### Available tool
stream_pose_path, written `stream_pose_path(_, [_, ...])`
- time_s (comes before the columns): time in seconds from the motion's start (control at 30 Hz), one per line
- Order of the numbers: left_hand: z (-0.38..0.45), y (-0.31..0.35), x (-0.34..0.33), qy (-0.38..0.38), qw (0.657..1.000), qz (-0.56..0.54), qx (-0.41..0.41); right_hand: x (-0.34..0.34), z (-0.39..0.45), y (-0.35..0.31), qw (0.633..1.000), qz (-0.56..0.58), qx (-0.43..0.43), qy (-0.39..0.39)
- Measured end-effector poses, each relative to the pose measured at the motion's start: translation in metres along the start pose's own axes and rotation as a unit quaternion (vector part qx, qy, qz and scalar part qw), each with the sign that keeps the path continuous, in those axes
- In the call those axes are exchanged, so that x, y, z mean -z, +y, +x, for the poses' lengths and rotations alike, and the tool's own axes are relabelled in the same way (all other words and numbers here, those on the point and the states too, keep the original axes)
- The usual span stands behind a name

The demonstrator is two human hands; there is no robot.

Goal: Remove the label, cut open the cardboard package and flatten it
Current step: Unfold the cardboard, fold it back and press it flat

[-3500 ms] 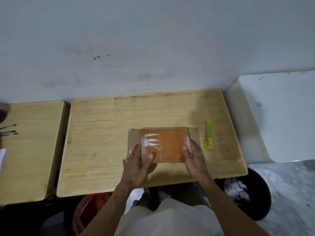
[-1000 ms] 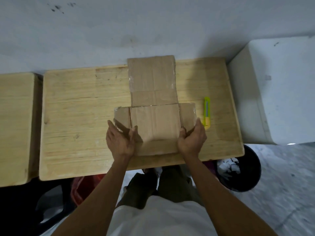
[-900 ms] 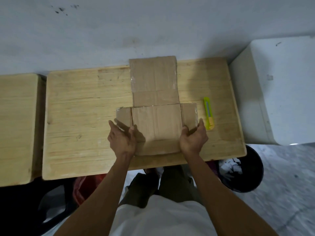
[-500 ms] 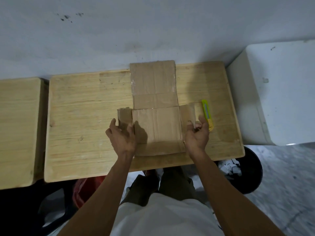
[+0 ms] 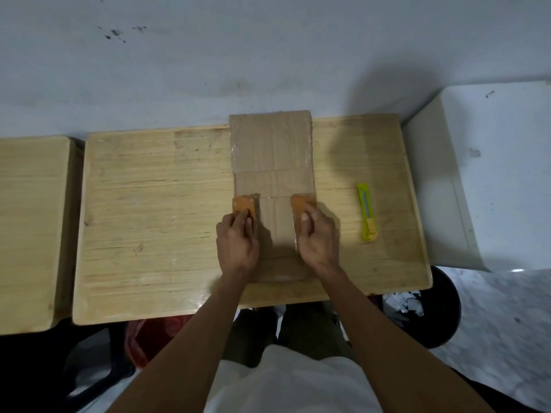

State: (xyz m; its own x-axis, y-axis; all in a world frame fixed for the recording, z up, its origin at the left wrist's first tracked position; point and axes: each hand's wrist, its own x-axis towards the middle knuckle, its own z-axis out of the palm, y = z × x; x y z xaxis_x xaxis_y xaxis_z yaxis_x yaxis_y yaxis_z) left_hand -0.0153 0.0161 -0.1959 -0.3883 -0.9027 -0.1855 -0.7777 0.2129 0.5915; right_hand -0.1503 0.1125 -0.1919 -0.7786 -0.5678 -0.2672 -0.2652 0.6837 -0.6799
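Pressing two orange-faced side flaps inward, the left hand (image 5: 237,244) and right hand (image 5: 318,239) each hold one flap with curled fingers on the opened cardboard package (image 5: 272,162), which lies flat mid-worktop (image 5: 149,210), reaching its far edge. One yellow-green utility knife (image 5: 367,216) lies near the right edge.
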Motion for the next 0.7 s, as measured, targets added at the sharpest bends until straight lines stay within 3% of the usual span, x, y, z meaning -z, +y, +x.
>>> stream_pose_path(0.13, [0.019, -0.002, -0.009, 0.012, 0.999, -0.015, -0.027, -0.015, 0.022, 0.014, 0.991, -0.023, 0.123, 0.044])
stream_pose_path(0.27, [0.029, -0.010, -0.028, 0.017, 0.996, 0.023, -0.082, -0.029, 0.030, 0.024, 0.981, -0.028, 0.175, 0.085])
stream_pose_path(0.4, [0.019, -0.018, -0.044, 0.001, 0.994, 0.074, -0.080, -0.043, 0.027, 0.038, 0.969, -0.074, 0.222, 0.076])
stream_pose_path(0.7, [0.013, -0.021, -0.051, -0.025, 0.987, 0.148, -0.063, -0.053, 0.017, 0.041, 0.960, -0.222, 0.170, 0.005])
